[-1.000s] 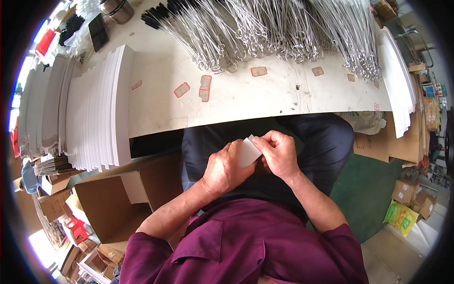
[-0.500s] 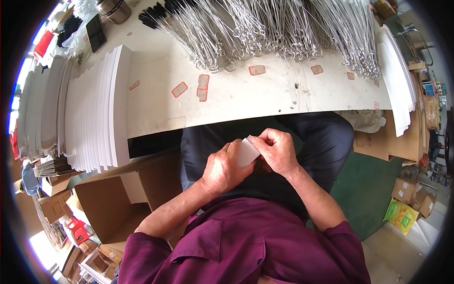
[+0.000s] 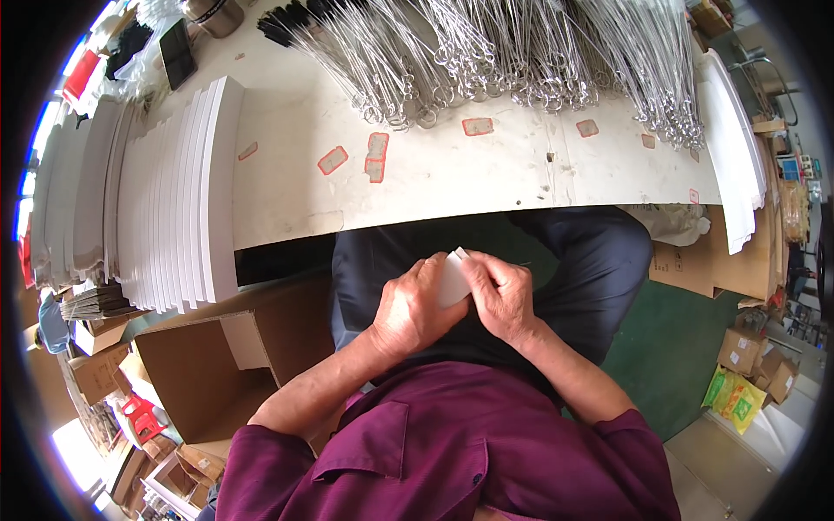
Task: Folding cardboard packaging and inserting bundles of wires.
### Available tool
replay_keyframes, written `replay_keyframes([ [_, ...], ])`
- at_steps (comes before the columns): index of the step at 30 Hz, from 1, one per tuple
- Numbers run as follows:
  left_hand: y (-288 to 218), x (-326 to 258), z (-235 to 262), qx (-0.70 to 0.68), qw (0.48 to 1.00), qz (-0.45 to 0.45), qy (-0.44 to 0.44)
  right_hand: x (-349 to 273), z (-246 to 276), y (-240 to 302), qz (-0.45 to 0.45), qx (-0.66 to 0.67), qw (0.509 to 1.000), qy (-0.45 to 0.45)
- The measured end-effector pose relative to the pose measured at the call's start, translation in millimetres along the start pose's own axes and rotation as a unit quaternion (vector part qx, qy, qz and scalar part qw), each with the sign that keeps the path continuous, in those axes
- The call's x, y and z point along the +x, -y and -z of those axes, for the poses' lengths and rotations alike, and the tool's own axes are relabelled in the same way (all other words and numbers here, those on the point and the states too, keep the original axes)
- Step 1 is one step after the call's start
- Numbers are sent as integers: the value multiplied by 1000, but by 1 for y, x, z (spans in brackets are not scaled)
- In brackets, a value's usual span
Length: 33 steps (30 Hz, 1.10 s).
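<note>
Both hands meet over the lap, and the left hand is closed around a small white card piece, thumb along its near face and fingers wrapped out of sight behind. The right hand closes on the card's other edge with hardly a gap, thumb laid flat near the top corner; its fingertips are hidden, so I can't tell how much they grasp. What has just changed is that right grip: a moment ago it sat higher, pinching the corner with knuckles raised, and now it has dropped and flattened along the edge. The left grip has barely shifted. To my eye the left one steadies the piece while the right has gone from pinching to pressing (a narrow folded lip shows at the top corner).

Left of the grip and lower, an open cardboard box shows brown inner walls and a pale panel; its deepest corner is too shadowed to read. Well right of the grip, near the floor, are small cartons whose contents I can't see, with a yellow-green bag just beside them. Beyond the grip, the tabletop bears wire-handled brushes ending in rings, and to their left a stack of white card. At the far left corner stands a metal tumbler, its inside out of sight
</note>
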<state>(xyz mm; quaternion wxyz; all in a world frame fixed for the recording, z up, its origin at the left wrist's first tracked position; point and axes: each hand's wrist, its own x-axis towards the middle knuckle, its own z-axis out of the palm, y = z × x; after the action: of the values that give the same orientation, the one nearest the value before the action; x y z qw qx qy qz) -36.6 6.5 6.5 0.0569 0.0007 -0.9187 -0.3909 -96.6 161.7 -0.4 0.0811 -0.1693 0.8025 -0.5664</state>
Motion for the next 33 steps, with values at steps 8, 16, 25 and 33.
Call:
replay_keyframes([
  [8, 6, -1, -1, -19, 1000, 6, -4, -8, 0, 11, 22, -25, 998, 58],
  [16, 10, -2, -1, -33, 999, 14, -3, -10, -6, 16, 10, -9, 998, 54],
  [25, 12, -7, -1, -24, 999, 38, 2, -15, -7, 16, -28, 21, 997, 72],
  [33, -13, -6, 53, 36, 995, 63, 75, 17, 14, 31, -79, 156, 984, 20],
])
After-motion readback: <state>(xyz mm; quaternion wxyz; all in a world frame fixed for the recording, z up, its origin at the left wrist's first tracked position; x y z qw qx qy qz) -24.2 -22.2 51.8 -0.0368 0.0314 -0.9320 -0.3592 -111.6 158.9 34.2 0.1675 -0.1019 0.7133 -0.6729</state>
